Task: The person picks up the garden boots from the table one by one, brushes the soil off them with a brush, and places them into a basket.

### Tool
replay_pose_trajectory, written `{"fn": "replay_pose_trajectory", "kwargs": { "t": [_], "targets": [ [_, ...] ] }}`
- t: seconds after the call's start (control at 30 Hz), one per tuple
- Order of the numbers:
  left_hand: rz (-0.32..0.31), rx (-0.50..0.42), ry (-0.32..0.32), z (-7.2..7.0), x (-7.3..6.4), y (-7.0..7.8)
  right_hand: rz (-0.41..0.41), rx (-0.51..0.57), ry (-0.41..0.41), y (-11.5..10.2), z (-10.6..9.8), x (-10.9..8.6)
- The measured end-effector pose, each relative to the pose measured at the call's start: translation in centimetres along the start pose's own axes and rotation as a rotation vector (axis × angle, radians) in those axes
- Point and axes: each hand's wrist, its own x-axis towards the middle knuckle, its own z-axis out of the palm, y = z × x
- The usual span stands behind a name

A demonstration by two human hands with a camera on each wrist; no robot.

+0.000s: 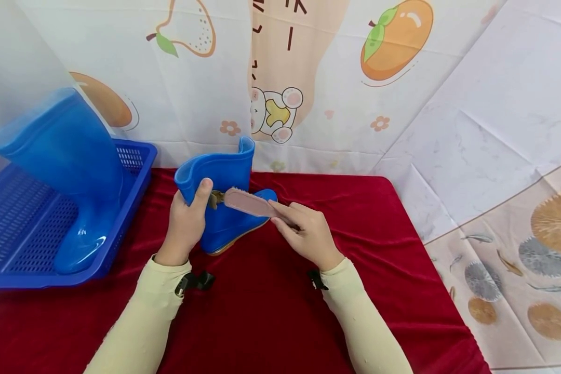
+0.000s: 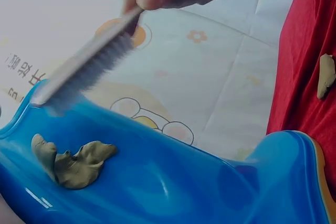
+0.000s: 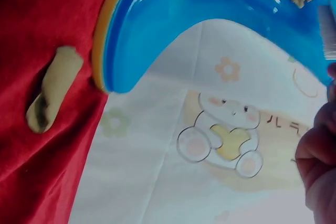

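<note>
Your left hand [image 1: 184, 224] grips boot [image 1: 229, 226], right hand [image 1: 307, 234] holds brush [image 1: 250, 202]. Brace boot; angle bristles [image 2: 97, 73] toward brown lump [image 2: 81, 169] at nine o'clock.

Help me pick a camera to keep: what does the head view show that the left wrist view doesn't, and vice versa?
Only the head view shows the blue basket and the boot in it. Only the left wrist view shows the loose tan piece. Both show the red cloth, the other boot with its brownish lump, the brush, the right grip holding it, and the printed backdrop.
</note>
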Motion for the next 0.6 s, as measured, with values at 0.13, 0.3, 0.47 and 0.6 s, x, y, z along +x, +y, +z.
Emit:
{"fn": "replay_pose_trajectory", "kwargs": {
  "t": [0.13, 0.3, 0.47, 0.6],
  "targets": [
    [-0.02, 0.014, -0.104, 0.0, -0.2, 0.3, -0.035, 0.006, -0.012, -0.6, 0.2, 0.2],
    [-0.001, 0.012, -0.28, -0.3, -0.1, 0.5, 0.025, -0.001, 0.038, -0.4, 0.2, 0.1],
    [0.033, -0.066, -0.483, -1.4, 0.0, 0.2, 0.074, 0.045, 0.077, 0.0, 0.0, 0.1],
    [0.107, -0.109, -0.526, -1.2, 0.2, -0.5, 0.092, 0.009, 0.097, 0.0, -0.1, 0.1]
  ]
}}
